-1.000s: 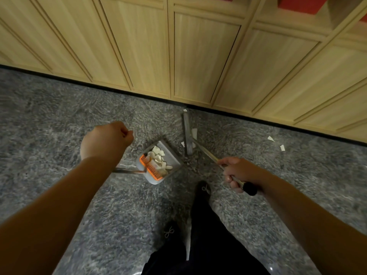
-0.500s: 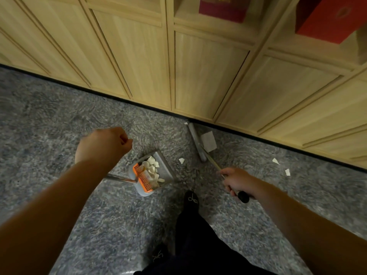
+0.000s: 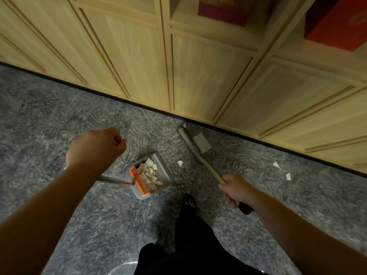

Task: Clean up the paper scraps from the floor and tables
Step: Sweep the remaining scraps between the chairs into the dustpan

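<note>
My left hand [image 3: 95, 147] is curled in a fist round the metal handle of a grey dustpan [image 3: 162, 171]. The pan has an orange comb edge and holds several white paper scraps [image 3: 150, 172]. My right hand [image 3: 236, 188] grips the broom handle [image 3: 213, 172] near its black end. The grey broom head [image 3: 189, 143] lies on the floor by the cabinet base. A large white scrap [image 3: 201, 142] lies against the head. A small scrap [image 3: 180, 163] lies between pan and broom. Two more scraps [image 3: 276, 165] [image 3: 288, 176] lie to the right.
Light wooden cabinets [image 3: 198, 76] line the far side, with a dark baseboard. Red boxes [image 3: 335, 22] sit on open shelves above. The floor [image 3: 59, 120] is grey speckled stone. My dark trouser leg and shoe [image 3: 189, 202] stand just below the dustpan.
The view has tilted up toward the shelves. The broom head has swung so the large scrap shows beside it. Both hands keep their grips.
</note>
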Demonstrator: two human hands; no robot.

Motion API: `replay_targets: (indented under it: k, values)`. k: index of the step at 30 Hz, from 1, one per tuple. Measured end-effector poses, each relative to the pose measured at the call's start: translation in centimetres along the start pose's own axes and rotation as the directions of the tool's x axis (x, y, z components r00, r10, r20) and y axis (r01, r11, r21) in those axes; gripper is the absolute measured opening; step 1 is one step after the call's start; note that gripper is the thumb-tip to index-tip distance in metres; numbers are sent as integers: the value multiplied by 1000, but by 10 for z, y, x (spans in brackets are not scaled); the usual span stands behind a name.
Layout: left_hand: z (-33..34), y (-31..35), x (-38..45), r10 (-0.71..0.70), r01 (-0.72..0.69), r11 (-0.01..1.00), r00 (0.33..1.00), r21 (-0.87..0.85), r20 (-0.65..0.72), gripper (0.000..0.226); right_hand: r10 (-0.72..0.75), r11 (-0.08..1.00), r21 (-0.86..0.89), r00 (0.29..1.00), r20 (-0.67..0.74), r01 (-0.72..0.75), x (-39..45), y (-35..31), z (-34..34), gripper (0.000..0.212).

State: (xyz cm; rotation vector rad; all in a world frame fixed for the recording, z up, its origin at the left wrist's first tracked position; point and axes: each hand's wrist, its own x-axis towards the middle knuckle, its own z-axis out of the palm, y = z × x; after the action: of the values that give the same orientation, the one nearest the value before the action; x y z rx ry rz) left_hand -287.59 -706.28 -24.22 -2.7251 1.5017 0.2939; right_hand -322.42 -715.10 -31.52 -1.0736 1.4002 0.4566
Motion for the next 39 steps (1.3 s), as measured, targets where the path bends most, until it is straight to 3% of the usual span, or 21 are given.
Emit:
replay_targets:
  k: [6,13,23,33,39]
  values:
    - [-2,4,2,16,-14,999,999,49,-34,23,-43,997,-59,999,-8,43,-6,6,-6,47]
    - [1,14,11,12,-11,999,1000,38,-15,23,-127,965,-231,992,1,124,5,-19,-22,50]
    - [1,18,15,12,-12,998,1000,56,-10,23,-149,877,-468,987,-54,107,51,-70,-39,46]
    - [6,10,15,16,-14,998,1000,60,-25,24,-141,823,-566,983,-113,53,96,-90,-34,42]
    - [5,6,13,-24,24,998,1000,51,-16,24,-134,857,-514,982,-135,46,114,-94,-20,42]
